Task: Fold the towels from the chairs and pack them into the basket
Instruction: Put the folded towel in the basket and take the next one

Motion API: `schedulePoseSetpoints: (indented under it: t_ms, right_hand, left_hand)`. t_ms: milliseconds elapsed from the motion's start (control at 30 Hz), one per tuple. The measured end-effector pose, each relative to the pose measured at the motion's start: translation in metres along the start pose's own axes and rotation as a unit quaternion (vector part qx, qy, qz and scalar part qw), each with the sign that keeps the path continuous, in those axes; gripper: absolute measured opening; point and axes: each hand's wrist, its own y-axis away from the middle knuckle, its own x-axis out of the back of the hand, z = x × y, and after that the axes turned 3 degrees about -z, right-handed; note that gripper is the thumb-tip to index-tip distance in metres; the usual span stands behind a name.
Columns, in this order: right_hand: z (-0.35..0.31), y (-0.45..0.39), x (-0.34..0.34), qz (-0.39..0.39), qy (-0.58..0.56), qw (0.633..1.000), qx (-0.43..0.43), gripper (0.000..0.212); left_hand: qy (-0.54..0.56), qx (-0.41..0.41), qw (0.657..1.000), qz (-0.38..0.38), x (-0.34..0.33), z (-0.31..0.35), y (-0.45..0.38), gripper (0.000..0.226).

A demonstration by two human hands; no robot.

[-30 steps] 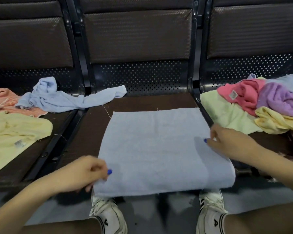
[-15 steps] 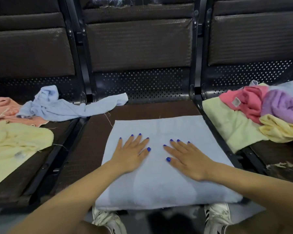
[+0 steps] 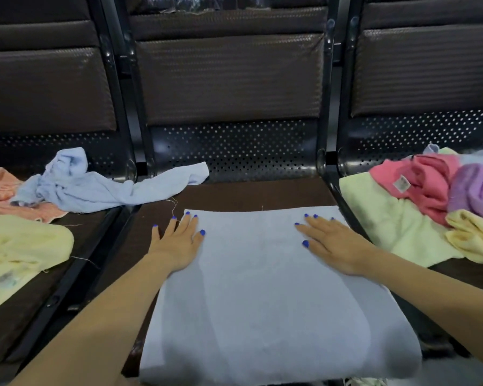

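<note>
Left hand (image 3: 176, 242) and right hand (image 3: 332, 245), half second ago flat side by side at centre of folded pale blue terry towel (image 3: 262, 288), now spread apart toward its far corners at 10 and 2 o'clock. Left fingers overhang left edge onto dark brown seat (image 3: 248, 195). One second ago both pinched side edges.

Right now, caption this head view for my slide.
Left hand and right hand press flat on a folded blue towel.
</note>
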Motion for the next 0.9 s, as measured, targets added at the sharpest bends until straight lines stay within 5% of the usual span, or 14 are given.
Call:
schedulePoseSetpoints:
  t_ms: [300, 400, 500, 667, 900]
  right_hand:
    - [0.064, -0.014, 0.006, -0.023, -0.034, 0.990, -0.138, 0.057]
    - [0.050, 0.009, 0.005, 0.109, 0.078, 0.990, -0.046, 0.062]
    - [0.024, 0.049, -0.004, 0.222, 0.102, 0.960, 0.139, 0.041]
    - [-0.045, 0.131, -0.046, 0.251, 0.074, 0.888, 0.377, 0.025]
    - [-0.021, 0.145, -0.081, 0.235, 0.346, 0.846, 0.330, 0.067]
  left_hand:
    - [-0.059, 0.008, 0.997, 0.048, 0.004, -0.011, 0.001, 0.054]
    - [-0.139, -0.111, 0.979, 0.096, 0.002, -0.008, 0.029, 0.055]
    - [-0.158, -0.293, 0.920, 0.208, -0.010, 0.000, 0.074, 0.058]
    - [-0.207, -0.505, 0.797, 0.257, -0.054, -0.008, 0.141, 0.045]
    - [-0.326, -0.539, 0.716, 0.301, -0.093, -0.050, 0.143, 0.040]
